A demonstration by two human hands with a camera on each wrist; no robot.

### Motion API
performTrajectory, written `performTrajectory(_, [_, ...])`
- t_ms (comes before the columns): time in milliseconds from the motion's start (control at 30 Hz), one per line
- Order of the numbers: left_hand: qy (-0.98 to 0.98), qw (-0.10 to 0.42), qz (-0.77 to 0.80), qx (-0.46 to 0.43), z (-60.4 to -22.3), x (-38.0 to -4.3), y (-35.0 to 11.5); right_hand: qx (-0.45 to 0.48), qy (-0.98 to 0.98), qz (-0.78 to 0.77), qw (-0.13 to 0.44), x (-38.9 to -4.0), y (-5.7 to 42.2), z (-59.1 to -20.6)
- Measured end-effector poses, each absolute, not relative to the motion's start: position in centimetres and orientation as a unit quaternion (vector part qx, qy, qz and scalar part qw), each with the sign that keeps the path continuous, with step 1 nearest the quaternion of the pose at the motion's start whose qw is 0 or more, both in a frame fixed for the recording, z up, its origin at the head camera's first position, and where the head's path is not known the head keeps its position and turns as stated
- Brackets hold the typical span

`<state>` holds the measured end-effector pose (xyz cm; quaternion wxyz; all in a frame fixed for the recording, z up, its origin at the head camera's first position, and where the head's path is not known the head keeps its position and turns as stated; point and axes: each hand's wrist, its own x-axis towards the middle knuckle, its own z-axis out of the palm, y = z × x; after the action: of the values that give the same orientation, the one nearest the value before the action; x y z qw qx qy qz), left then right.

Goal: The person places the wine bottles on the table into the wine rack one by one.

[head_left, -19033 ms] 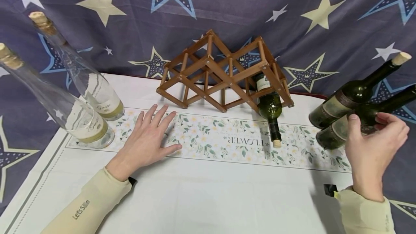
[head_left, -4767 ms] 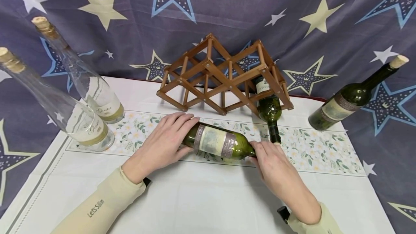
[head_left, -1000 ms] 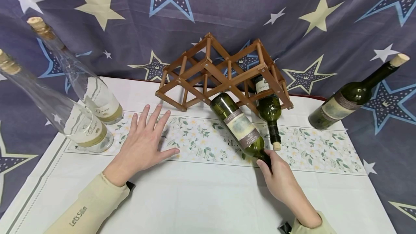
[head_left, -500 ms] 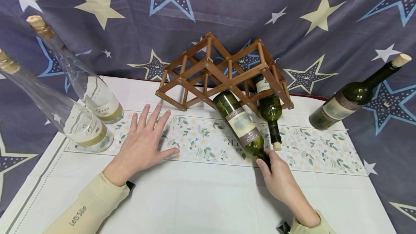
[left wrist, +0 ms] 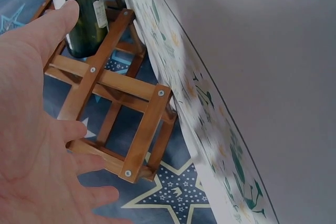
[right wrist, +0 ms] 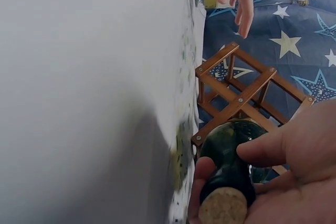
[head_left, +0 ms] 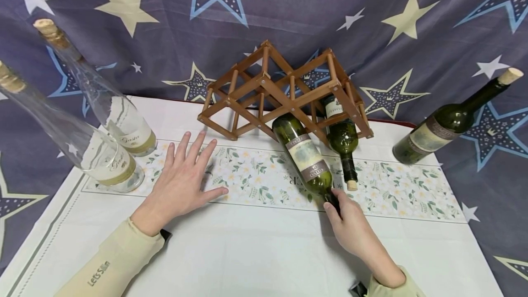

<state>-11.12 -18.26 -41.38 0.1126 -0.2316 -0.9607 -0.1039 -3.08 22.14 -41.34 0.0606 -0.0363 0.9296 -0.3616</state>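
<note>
My right hand (head_left: 352,228) grips the neck of a green wine bottle (head_left: 307,159), which slants base-first toward the wooden wine rack (head_left: 263,81). The bottle's base overlaps the rack's lower middle opening. In the right wrist view its cork (right wrist: 224,206) shows between my thumb and fingers. Another green wine bottle (head_left: 342,136) lies in the rack's right lower opening, neck pointing out to the front. My left hand (head_left: 179,182), fingers spread and holding nothing, is over the floral table runner (head_left: 247,178), left of the rack.
Two tall clear corked bottles, a front one (head_left: 111,159) and a rear one (head_left: 132,127), stand at the left. One more green wine bottle (head_left: 433,132) stands upright at the right end. A starry cloth (head_left: 309,8) hangs behind the white table (head_left: 247,251).
One of the two right-hand standing bottles was picked up and held in both hands; my left hand then let go. My right hand turned its base toward the rack, lately edging it slightly farther back.
</note>
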Motion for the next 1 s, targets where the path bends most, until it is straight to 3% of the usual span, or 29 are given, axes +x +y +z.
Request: performTrajectory(1000, [-0.962, 0.106, -0.097, -0.234, -40.9, -10.9, -17.9, -0.017, 0.848, -0.512, 0.136, -4.9, 19.6, -40.2])
